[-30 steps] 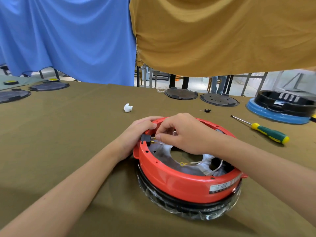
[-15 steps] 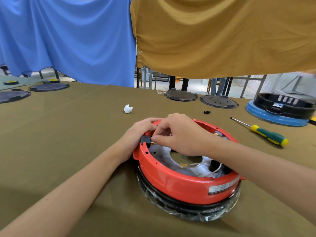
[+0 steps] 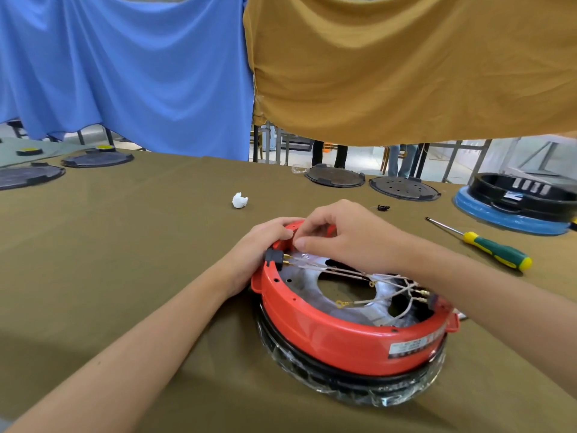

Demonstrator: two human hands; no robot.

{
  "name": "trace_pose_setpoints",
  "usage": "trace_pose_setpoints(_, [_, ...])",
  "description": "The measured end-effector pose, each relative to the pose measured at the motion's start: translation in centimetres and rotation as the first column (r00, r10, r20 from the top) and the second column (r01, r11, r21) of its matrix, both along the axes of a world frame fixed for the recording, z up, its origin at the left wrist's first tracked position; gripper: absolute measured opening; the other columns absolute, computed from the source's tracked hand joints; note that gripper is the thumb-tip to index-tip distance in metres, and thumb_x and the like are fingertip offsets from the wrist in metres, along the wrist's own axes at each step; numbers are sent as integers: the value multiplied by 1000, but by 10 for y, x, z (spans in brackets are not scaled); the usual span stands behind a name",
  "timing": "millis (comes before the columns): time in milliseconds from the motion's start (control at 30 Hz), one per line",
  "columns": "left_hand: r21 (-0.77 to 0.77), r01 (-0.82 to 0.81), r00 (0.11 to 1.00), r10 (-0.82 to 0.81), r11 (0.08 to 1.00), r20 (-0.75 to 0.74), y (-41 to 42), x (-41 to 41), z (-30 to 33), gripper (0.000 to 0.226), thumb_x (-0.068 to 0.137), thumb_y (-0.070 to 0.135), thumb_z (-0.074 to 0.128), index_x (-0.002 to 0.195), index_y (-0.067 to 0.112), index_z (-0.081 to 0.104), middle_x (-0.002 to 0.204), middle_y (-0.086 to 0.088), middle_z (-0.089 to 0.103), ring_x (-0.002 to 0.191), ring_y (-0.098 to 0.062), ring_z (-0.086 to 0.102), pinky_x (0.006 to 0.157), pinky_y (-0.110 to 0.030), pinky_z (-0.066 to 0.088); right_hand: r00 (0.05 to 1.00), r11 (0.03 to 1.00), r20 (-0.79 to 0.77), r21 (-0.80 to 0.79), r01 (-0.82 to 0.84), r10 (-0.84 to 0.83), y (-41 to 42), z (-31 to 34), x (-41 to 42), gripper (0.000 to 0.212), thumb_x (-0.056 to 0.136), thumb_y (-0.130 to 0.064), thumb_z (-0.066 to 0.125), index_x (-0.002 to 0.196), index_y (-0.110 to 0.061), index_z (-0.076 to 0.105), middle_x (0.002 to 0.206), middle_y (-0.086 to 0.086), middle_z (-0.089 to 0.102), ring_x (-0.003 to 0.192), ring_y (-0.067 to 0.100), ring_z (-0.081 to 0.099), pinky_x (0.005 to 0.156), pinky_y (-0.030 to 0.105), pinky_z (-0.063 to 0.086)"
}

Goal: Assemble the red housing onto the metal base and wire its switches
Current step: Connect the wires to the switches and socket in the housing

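Left hand (image 3: 260, 245) gripped red housing (image 3: 343, 335) rim, steadying it; right hand (image 3: 340, 237) pinched something small above the switch (image 3: 274, 257), apparently wiring.

Glossy plastic red housing (image 3: 337, 339) on matt cloth table cover (image 3: 125, 245).

Assembly workshop: cloth-covered bench (image 3: 125, 245), screwdriver (image 3: 487, 249), spare appliance lids (image 3: 404, 188).

Both hands' fingers (image 3: 315, 228) curled, touching.
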State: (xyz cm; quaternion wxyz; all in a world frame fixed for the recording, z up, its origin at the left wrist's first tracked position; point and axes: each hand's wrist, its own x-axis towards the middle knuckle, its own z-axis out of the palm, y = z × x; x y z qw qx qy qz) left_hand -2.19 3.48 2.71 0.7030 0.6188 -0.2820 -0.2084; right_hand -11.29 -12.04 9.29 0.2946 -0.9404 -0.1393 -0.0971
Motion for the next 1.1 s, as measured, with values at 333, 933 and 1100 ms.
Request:
trace_pose_setpoints(333, [50,-41,999,40,998,35,1,-12,8,36,76,13,54,107,13,72,82,2,71,70,-8,65,59,-19,49,995,933,5,-346,-94,102,14,0,-3,16,97,-21,58,88,-16,70,85,-6,67,82,11,54,72,21,38])
trace_pose_setpoints(933, [37,-70,997,70,997,14,0,-15,8,24,77,30,54,56,29,66,63,6,55,68,-15,50,69,-34,39,949,459,49,-883,-104,310,27,1,20,12,99,-15,51,97,-17,63,88,-9,55,74,12,45,68,25,18])
trace_pose_setpoints(1100, [71,-65,996,60,995,72,0,-12,6,39,93,22,53,59,33,69,61,13,59,65,-8,54,68,-29,40,989,717,-67,-683,-140,130,22,5,19,16,99,-13,50,84,-15,56,75,-2,52,68,14,44,61,19,34])
